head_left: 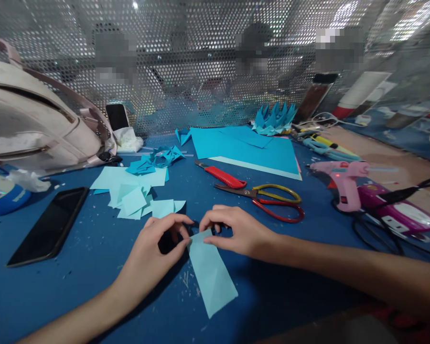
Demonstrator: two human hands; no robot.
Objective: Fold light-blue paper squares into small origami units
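Observation:
A light-blue paper strip (214,277) with a crease near its lower end slants over the blue table. Its top left corner is pinched between thumb and fingers of my left hand (166,239). My right hand (232,227) pinches the top right edge of the same strip, thumb on the near face. Just beyond my left hand lies a loose pile of light-blue paper squares (134,199). Scissors (263,197) with yellow and red handles and a red box cutter (224,177) rest behind my right hand.
At left are a phone (50,227) and a pale backpack (32,114). Blue paper sheets (247,148) and a folded-paper piece (275,119) lie at the back, before a perforated metal panel (186,48). A pink glue gun (347,181) and cables stand right.

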